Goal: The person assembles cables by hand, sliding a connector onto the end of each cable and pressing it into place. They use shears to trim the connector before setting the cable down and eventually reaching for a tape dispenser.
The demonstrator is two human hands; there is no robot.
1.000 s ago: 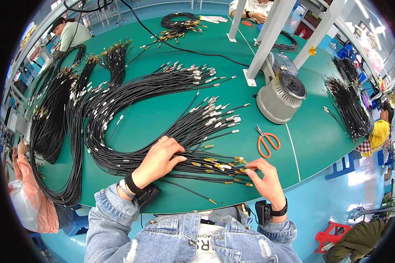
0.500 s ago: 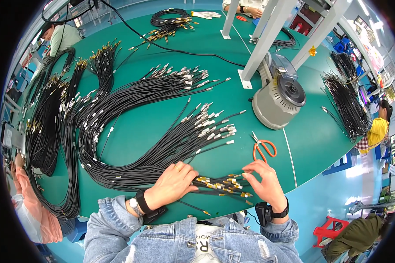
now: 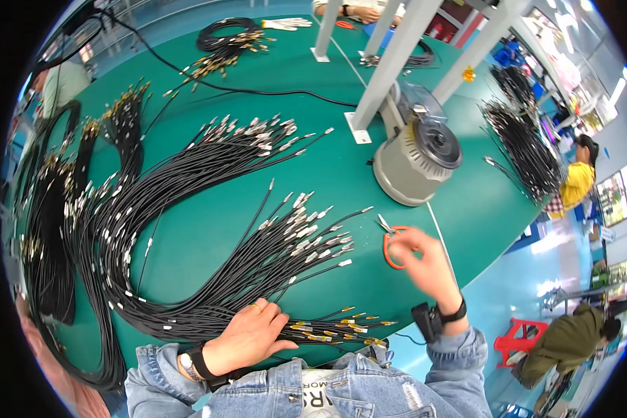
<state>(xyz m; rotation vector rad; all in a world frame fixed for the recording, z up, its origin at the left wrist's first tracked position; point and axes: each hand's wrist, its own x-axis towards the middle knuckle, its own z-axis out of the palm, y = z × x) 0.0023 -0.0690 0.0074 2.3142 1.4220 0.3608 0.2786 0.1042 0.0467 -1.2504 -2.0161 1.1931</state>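
My left hand (image 3: 251, 332) is closed over a bundle of thin black cables (image 3: 188, 319) near the table's front edge. Gold and yellow-sleeved cable ends (image 3: 341, 326) fan out to the right of its fingers. My right hand (image 3: 428, 265), smeared by motion, is raised off the cables, close beside the orange-handled snips (image 3: 388, 255). It partly covers their handles, and whether its fingers touch them I cannot tell. Farther up lie white-tagged cable ends (image 3: 306, 233), and behind those a second spread of white-tagged ends (image 3: 268, 136).
A grey machine with a round dark top (image 3: 418, 157) stands behind the snips, next to a metal post (image 3: 397, 63). More cable bundles lie at the left (image 3: 52, 244), far back (image 3: 233, 45) and right (image 3: 526, 150). A red stool (image 3: 519, 341) is on the floor. Co-workers sit around.
My right hand has left the gold cable ends and moved up to the snips. My left hand stays on the bundle. The whole view has shifted and tilted a little.
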